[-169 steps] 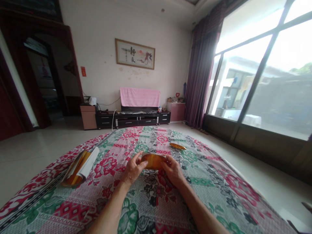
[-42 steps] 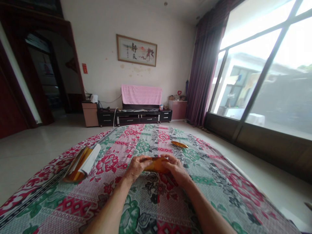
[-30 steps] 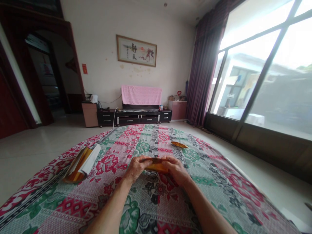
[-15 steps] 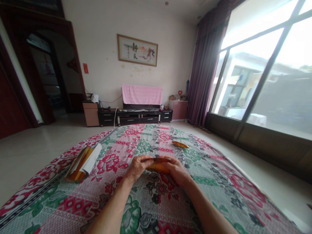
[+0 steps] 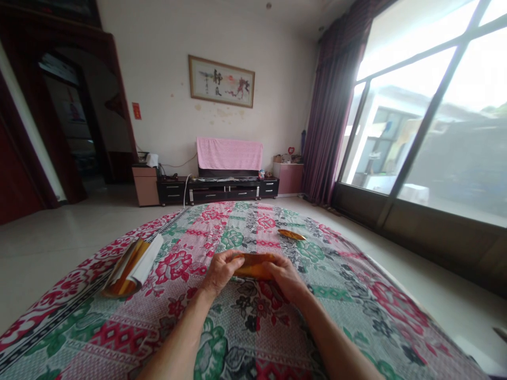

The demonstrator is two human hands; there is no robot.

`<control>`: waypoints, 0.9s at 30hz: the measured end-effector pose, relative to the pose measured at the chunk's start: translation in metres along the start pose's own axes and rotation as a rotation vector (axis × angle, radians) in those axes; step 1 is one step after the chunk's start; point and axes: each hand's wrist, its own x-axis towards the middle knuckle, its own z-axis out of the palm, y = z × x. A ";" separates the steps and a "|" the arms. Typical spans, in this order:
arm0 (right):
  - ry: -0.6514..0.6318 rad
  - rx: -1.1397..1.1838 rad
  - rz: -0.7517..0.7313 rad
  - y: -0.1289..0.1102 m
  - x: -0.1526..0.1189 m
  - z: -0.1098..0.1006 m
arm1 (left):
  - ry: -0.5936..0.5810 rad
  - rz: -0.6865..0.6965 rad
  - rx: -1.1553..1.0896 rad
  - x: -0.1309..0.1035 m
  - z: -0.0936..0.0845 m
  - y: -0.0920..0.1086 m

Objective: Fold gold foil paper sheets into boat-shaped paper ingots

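"靜氣" on framed picture [image 5: 222,82]

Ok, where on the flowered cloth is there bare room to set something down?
Free patches on the flowered cloth: between the rolled sheets and the left hand; right of the right hand, toward the cloth's edge; beyond the hands, left of the small amber piece. Crowded: the middle, where both hands grip the amber sheet.

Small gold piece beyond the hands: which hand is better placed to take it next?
Right, likely: the small gold piece lies beyond the right hand, with the left hand farther off. Both hold the gold sheet, so the right would need freeing.
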 end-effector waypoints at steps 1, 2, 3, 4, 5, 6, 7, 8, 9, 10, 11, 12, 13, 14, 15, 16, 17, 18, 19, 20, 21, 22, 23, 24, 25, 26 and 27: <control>0.005 -0.017 -0.011 -0.001 0.000 0.000 | 0.023 0.005 0.027 0.001 -0.001 -0.001; 0.002 -0.028 -0.022 -0.002 -0.001 0.001 | 0.041 0.014 0.050 0.002 -0.001 -0.002; -0.002 -0.033 -0.032 -0.003 -0.001 0.001 | 0.051 0.024 0.069 0.003 -0.002 -0.003; -0.004 -0.033 -0.040 -0.005 -0.001 0.002 | 0.058 0.036 0.082 0.003 -0.002 -0.004; -0.006 -0.031 -0.045 -0.006 -0.001 0.002 | 0.060 0.046 0.091 0.004 -0.003 -0.005; -0.007 -0.026 -0.046 -0.006 -0.002 0.003 | 0.057 0.052 0.094 0.004 -0.003 -0.006; -0.009 -0.014 -0.043 -0.007 -0.002 0.004 | 0.052 0.055 0.093 0.004 -0.002 -0.007; -0.011 0.003 -0.036 -0.007 -0.002 0.004 | 0.047 0.054 0.088 0.004 -0.002 -0.007; -0.015 0.024 -0.027 -0.007 -0.003 0.005 | 0.044 0.051 0.080 0.004 -0.002 -0.007; -0.016 0.042 -0.019 -0.006 -0.003 0.006 | 0.043 0.048 0.074 0.004 -0.001 -0.008; -0.008 0.053 -0.014 -0.005 -0.003 0.006 | 0.048 0.047 0.073 0.003 -0.001 -0.008; 0.009 0.055 -0.014 -0.004 -0.003 0.007 | 0.058 0.049 0.081 0.003 -0.001 -0.008; 0.039 0.043 -0.024 -0.002 -0.003 0.007 | 0.071 0.054 0.097 0.003 -0.001 -0.008; 0.078 0.022 -0.044 0.000 -0.003 0.008 | 0.079 0.061 0.117 0.003 -0.001 -0.008; 0.109 0.004 -0.067 0.002 -0.002 0.008 | 0.085 0.067 0.137 0.003 -0.001 -0.009; 0.119 -0.005 -0.076 0.003 -0.002 0.008 | 0.084 0.068 0.155 0.003 -0.001 -0.009; 0.121 -0.013 -0.084 0.005 -0.001 0.008 | 0.081 0.064 0.167 0.003 -0.001 -0.009; 0.124 -0.030 -0.095 0.006 -0.001 0.009 | 0.078 0.059 0.174 0.003 -0.001 -0.009; 0.135 -0.051 -0.110 0.006 -0.001 0.009 | 0.083 0.055 0.179 0.002 -0.001 -0.009; 0.153 -0.066 -0.124 0.006 -0.001 0.010 | 0.100 0.057 0.184 0.002 -0.001 -0.009; 0.168 -0.075 -0.133 0.006 -0.001 0.010 | 0.131 0.063 0.189 0.001 -0.001 -0.009; 0.184 -0.080 -0.139 0.005 -0.001 0.011 | 0.166 0.074 0.192 0.001 -0.001 -0.007; 0.197 -0.080 -0.143 0.004 -0.002 0.011 | 0.201 0.087 0.194 0.000 -0.001 -0.006; 0.209 -0.079 -0.144 0.004 -0.002 0.011 | 0.231 0.101 0.194 -0.001 -0.001 -0.004; 0.222 -0.079 -0.146 0.004 -0.002 0.011 | 0.247 0.110 0.192 -0.002 -0.001 -0.002; 0.235 -0.081 -0.148 0.004 -0.002 0.010 | 0.253 0.126 0.187 -0.003 -0.001 0.001; 0.247 -0.085 -0.149 0.004 -0.002 0.009 | 0.252 0.143 0.185 -0.004 0.000 0.003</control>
